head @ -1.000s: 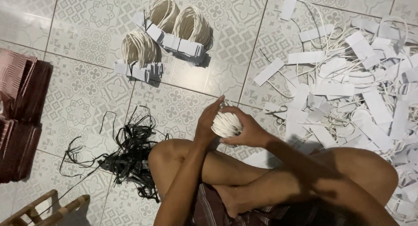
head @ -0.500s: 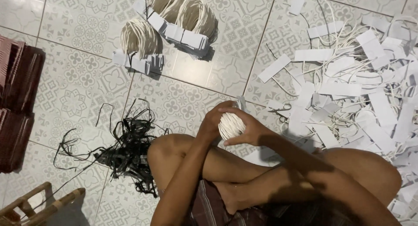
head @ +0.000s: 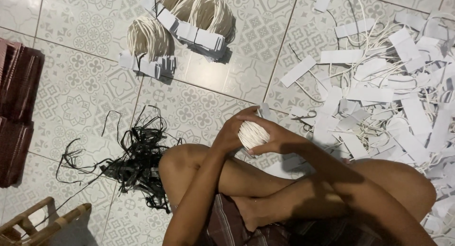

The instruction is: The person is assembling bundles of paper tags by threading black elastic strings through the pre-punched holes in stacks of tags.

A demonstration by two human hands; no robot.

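Barely anything moved: I see left hand [head: 231, 134] and right hand [head: 279, 139] still clasping the white cord bundle [head: 252, 134], just left of the scissors [head: 307, 117].

On the patterned tile floor [head: 85, 92] ahead of me lie finished bundles of white cord with paper tags [head: 182, 23]. A tangle of black strips [head: 137, 163] sits by my knee. To my right spreads a heap of loose white paper strips and cords [head: 393, 104], with small scissors [head: 307, 117] at its edge. Dark brown stacks [head: 16, 108] line my left, above a wooden frame [head: 45, 224].
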